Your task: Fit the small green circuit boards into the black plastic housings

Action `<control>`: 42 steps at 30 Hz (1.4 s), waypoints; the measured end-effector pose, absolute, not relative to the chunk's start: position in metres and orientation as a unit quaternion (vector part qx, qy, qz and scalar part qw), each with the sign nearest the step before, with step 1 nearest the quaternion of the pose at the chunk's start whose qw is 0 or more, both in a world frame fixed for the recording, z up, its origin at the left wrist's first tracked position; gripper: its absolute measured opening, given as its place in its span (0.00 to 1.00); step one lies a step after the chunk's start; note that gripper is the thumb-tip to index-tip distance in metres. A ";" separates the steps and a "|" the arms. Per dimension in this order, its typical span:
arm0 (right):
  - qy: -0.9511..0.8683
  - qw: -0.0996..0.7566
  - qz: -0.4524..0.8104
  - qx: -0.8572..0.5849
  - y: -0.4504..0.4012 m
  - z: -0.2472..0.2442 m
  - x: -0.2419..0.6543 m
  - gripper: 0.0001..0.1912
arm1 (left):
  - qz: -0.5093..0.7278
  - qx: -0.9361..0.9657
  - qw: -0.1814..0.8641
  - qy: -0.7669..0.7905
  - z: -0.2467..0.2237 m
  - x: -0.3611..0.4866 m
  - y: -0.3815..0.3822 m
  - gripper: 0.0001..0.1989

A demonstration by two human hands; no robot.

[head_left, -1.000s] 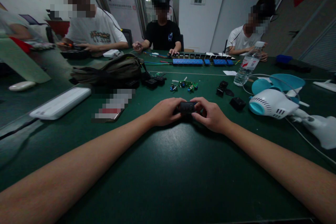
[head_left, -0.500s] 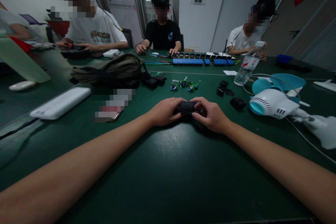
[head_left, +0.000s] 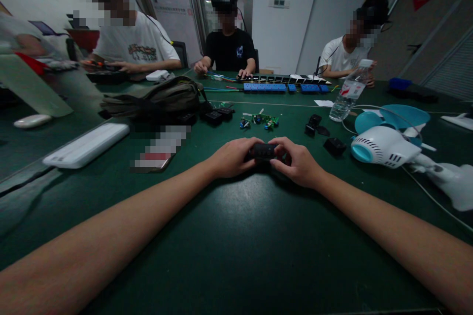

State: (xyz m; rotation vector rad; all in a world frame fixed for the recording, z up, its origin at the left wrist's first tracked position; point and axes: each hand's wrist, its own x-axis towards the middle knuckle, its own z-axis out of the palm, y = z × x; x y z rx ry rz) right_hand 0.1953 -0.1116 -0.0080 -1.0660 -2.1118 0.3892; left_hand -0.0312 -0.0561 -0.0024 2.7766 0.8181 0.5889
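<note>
A small black plastic case [head_left: 264, 150] is held between my two hands, low over the green table [head_left: 244, 236]. My left hand [head_left: 234, 157] closes on its left end, thumb below and fingers on top. On its right end my right hand [head_left: 295, 160] pinches it with thumb and fingertips. Fingers cover both ends, and its far side is out of sight. Beyond my hands lie several small green circuit boards [head_left: 260, 120] with blue parts. More black plastic pieces [head_left: 313, 124] and a black block [head_left: 334, 145] lie to the right of my right hand.
Left of my arms are a phone [head_left: 160, 150], a white power bank [head_left: 86, 145] and a dark bag [head_left: 155, 98]. A white and blue fan [head_left: 386, 145] and a water bottle [head_left: 349, 91] stand right. Blue terminal strips [head_left: 264, 87] lie ahead; several people sit opposite.
My hands keep nearly the same place and grip on the black case, which appears slightly tilted compared with before. The person opposite in black has shifted a hand slightly.
</note>
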 end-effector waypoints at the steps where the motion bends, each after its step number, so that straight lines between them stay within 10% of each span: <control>1: -0.820 0.364 0.152 -0.414 -0.112 -0.008 0.195 0.18 | 0.198 0.936 0.093 0.276 -0.003 -0.031 -0.056 0.20; 42: -0.812 0.349 0.127 -0.450 -0.108 -0.009 0.194 0.21 | 0.288 0.915 0.115 0.259 -0.003 -0.032 -0.061 0.19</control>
